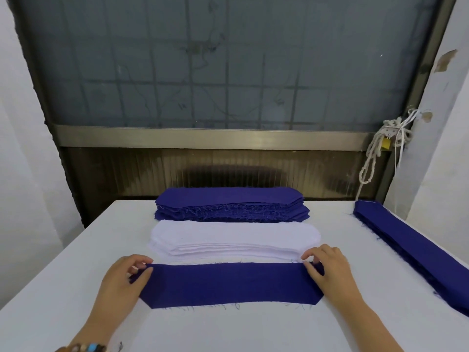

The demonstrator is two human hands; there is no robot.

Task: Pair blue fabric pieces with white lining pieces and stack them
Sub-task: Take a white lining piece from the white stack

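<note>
Wearing a beaded bracelet (pixel 86 348) at 7 o'clock. Pinching the left end of 1 blue piece (pixel 228 283) with the left hand (pixel 121 280) and its right end with the right hand (pixel 330 270), holding it flat on the white table (pixel 228 331) at 6 o'clock. Facing, toward 12 o'clock, a white lining stack (pixel 233 237) just beyond it, then a blue stack (pixel 231 203). Flanking at 3 o'clock, 1 long blue pile (pixel 411 250).

garment workshop, a cutting or sorting station. the wide white tabletop (pixel 228 331) carries identical cut pieces in piles: a blue stack (pixel 229 199) with frayed raw edges, a white lining stack (pixel 233 237) just in front of it, a long blue stack (pixel 411 245) along the right edge (one shape per pile, batch work). rough surroundings: grimy gridded window (pixel 228 59), bare plastered wall (pixel 441 148), knotted rope (pixel 373 158) with a padlock (pixel 385 143).
</note>
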